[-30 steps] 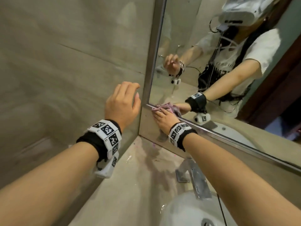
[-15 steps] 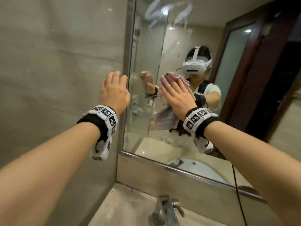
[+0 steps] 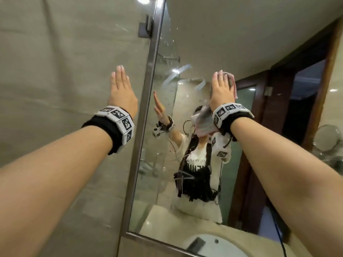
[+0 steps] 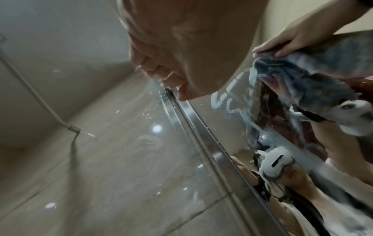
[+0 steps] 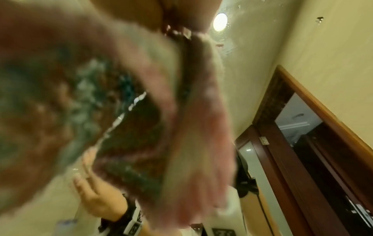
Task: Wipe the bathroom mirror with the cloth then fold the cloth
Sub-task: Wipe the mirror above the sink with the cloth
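Observation:
The mirror (image 3: 204, 43) fills the wall ahead, with a steel frame (image 3: 146, 108) down its left edge. My right hand (image 3: 220, 86) lies flat, fingers straight, and presses the pink and grey cloth (image 3: 204, 119) against the glass high up. Part of the cloth hangs below my wrist. In the left wrist view the right hand (image 4: 298, 36) lies on top of the cloth (image 4: 322, 71), and wet smear streaks (image 4: 232, 103) show on the glass beside it. The right wrist view is mostly filled by the blurred cloth (image 5: 141, 111). My left hand (image 3: 120, 84) rests flat and empty on the tiled wall (image 3: 55, 71), left of the frame.
A metal hinge (image 3: 146, 28) sits on the frame near the top. The mirror reflects a white basin (image 3: 213, 243) and a dark wooden door frame (image 3: 278, 108). A round cosmetic mirror (image 3: 326, 138) shows at the far right. A shower hose (image 4: 40, 99) runs along the wall.
My right hand has swept the cloth from the mirror's lower left corner up the glass. My left hand has slid up the wall and its fingers have straightened.

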The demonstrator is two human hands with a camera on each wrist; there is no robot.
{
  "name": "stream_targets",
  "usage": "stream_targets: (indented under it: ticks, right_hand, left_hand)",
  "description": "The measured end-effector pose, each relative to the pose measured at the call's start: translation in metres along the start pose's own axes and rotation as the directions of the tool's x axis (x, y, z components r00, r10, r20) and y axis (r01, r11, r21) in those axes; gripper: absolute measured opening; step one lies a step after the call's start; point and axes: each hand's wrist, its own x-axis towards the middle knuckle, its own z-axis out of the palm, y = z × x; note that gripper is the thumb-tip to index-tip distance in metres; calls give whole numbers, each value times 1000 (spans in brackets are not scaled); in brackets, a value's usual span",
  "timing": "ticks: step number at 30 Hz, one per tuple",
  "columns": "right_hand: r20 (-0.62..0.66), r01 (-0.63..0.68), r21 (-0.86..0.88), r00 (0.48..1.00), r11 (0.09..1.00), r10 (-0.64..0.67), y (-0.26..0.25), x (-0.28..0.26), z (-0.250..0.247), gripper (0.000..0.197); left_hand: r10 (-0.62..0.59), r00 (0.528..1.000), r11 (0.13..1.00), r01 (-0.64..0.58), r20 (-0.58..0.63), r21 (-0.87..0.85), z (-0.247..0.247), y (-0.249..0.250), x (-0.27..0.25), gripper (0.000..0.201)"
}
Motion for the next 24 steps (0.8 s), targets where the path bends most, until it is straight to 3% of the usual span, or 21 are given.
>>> stream_targets:
  ticks: [7,13,19,24]
  right_hand:
    - [31,-70,-73,997,995,73,-20,27,16,69]
    - [122,18,-122,993,992,-3,-44,46,11,72]
    - [206,199,-176,965,964,-162,-76,52,16,70]
    - [309,434,-232,881,871,-357,-125,29,46,70]
  left_hand:
    - [-46,999,997,44,28,55,5,2,4,58]
    - [-50,999,996,51,-12,74,4,2,3,59]
    - [-42,999,994,43,-14,100,3,3,2,57]
    - [-39,999,993,42,-32,114,3,3,0,57]
